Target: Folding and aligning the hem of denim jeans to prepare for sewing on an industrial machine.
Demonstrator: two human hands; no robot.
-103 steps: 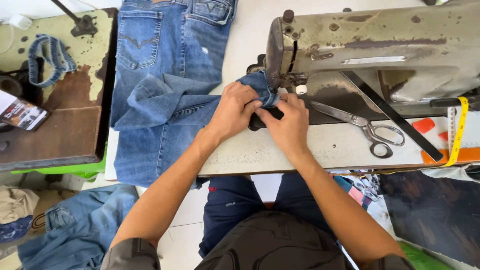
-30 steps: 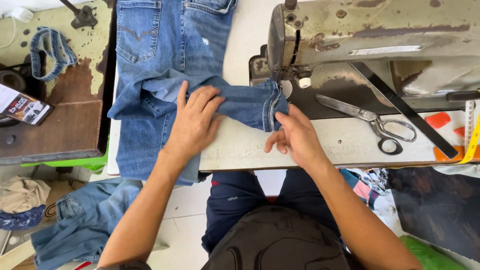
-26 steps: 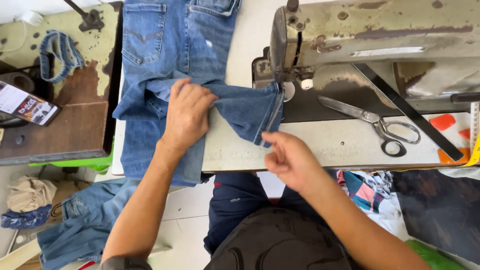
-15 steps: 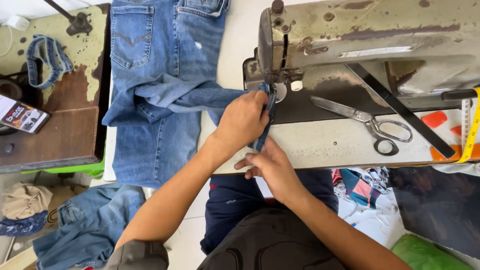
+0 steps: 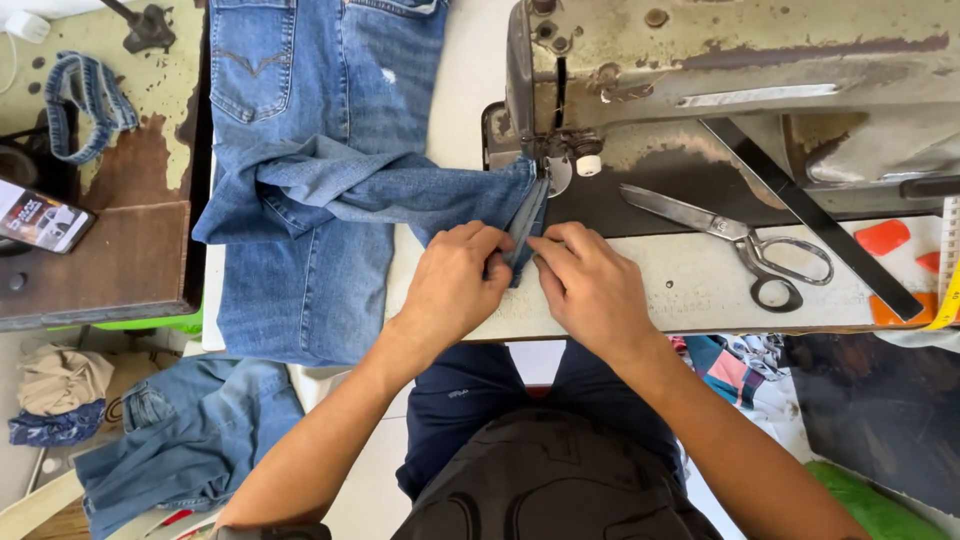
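Hem: we pinch the folded jeans hem [image 5: 522,228] at 6 o'clock from the needle [image 5: 547,172].
Left hand [image 5: 452,285]: fingers closed on the fold.
Right hand [image 5: 590,285]: fingertips pressed on the same fold.
Risk: we think fingers so near the needle may be pricked; the fold may slip.
Scissors [image 5: 735,240]: at 3 o'clock, apart.

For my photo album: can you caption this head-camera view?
Both hands, left and right, pinch a jeans hem at an old sewing machine, scissors alongside.

A tailoring workshop: a worn industrial sewing machine [image 5: 720,90] far right, tailor's scissors [image 5: 735,240] on its desk [image 5: 650,290], jeans [image 5: 300,130] left.
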